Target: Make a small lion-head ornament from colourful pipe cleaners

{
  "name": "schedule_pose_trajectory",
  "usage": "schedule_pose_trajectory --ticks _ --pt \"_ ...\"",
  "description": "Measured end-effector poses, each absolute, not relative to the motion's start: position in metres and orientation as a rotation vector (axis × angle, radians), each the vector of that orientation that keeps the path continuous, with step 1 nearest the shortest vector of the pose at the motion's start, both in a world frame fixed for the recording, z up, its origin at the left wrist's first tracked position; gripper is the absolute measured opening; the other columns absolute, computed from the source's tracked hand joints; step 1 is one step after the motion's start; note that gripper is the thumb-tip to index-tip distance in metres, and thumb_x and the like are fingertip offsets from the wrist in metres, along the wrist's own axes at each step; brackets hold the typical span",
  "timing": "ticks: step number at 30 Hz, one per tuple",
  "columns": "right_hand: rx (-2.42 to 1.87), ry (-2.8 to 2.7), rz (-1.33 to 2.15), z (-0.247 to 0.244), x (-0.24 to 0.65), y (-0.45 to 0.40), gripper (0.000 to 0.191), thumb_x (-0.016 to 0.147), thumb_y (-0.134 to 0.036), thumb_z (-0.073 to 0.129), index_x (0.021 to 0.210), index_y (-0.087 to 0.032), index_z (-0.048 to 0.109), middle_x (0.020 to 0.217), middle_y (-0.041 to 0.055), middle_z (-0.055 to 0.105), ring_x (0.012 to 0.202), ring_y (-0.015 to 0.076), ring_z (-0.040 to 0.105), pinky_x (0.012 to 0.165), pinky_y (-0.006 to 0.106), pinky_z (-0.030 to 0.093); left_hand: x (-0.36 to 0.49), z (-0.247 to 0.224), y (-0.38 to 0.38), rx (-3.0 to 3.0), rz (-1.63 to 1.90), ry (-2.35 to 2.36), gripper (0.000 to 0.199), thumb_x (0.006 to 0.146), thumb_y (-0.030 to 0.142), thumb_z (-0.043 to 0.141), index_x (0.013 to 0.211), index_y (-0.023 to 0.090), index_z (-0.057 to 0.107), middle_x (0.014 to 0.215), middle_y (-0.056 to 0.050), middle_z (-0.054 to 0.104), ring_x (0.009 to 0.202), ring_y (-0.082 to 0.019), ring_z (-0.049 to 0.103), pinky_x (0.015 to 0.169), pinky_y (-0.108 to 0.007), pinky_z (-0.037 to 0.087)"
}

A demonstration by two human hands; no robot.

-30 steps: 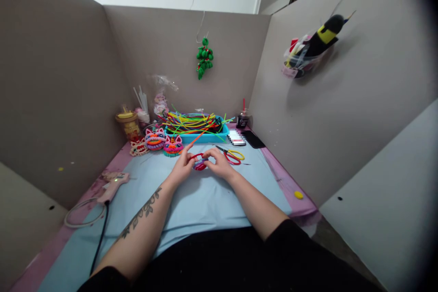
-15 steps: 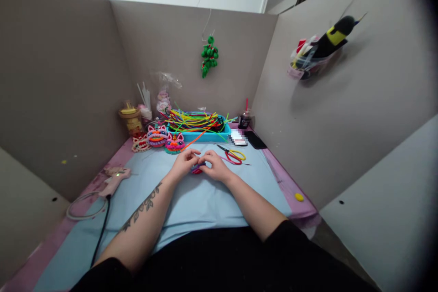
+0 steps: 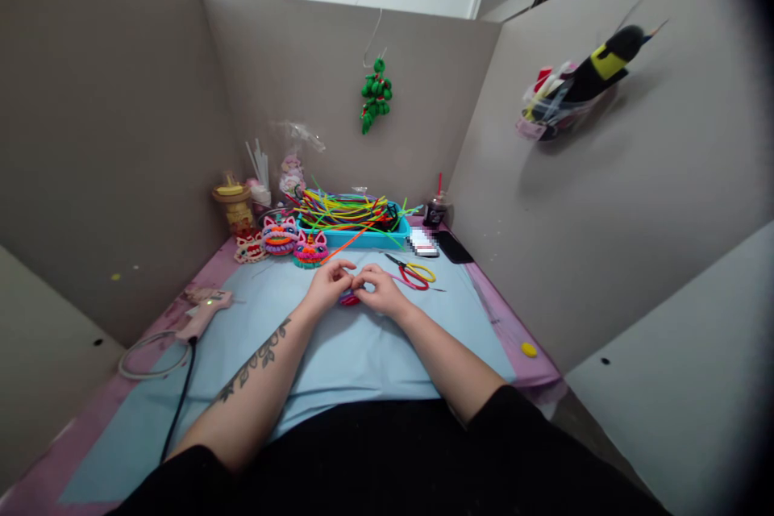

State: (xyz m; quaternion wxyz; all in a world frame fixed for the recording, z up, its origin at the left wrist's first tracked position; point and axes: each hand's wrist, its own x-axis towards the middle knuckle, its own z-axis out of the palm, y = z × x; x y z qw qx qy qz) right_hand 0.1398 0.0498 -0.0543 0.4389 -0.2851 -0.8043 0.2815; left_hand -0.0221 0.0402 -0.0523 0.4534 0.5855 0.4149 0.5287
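Over the blue cloth (image 3: 387, 363), my left hand (image 3: 330, 284) and my right hand (image 3: 382, 290) meet with bent fingers around a small red and purple pipe-cleaner piece (image 3: 349, 300). Both hands pinch it at the fingertips, and much of it is hidden behind them. A pink-purple strand sticks out beyond my right hand toward the scissors (image 3: 417, 276), which have red and yellow handles and lie partly spread. Left of and behind my left hand sit several fuzzy animal-face pieces (image 3: 310, 248) with pink ears.
A turquoise tray (image 3: 363, 239) full of colourful pipe cleaners stands at the back. A pink glue gun (image 3: 205, 314) with a cord lies on the left. A dark phone (image 3: 453, 247) and a drink cup (image 3: 435, 211) are back right. Grey partitions enclose the desk.
The view has shifted slightly. My hands stay together at nearly the same spot, with small finger movements, and a little more of the red piece shows beneath them.
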Motion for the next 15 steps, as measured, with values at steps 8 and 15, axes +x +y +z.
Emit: schedule_pose_trajectory --ticks 8,15 --pt "-0.688 -2.011 0.66 -0.056 0.138 0.048 0.012 0.067 -0.01 0.058 0.07 -0.02 0.065 0.075 0.0021 0.058 0.083 0.0175 0.053 0.08 0.033 0.044 -0.022 -0.052 0.041 1.432 1.314 1.021 0.032 0.063 0.026 0.066 0.091 0.013 0.059 0.057 0.003 0.058 0.049 -0.01 0.051 0.05 -0.021 0.036" --pt "-0.569 -2.12 0.515 -0.053 0.132 0.041 0.013 0.066 -0.01 0.057 0.068 -0.022 0.059 0.072 -0.0002 0.06 0.088 0.0186 0.053 0.09 0.036 0.039 -0.03 -0.036 0.038 1.493 1.35 1.132 0.03 0.065 0.028 0.064 0.091 0.013 0.061 0.06 0.002 0.059 0.052 -0.01 0.051 0.053 -0.021 0.036"
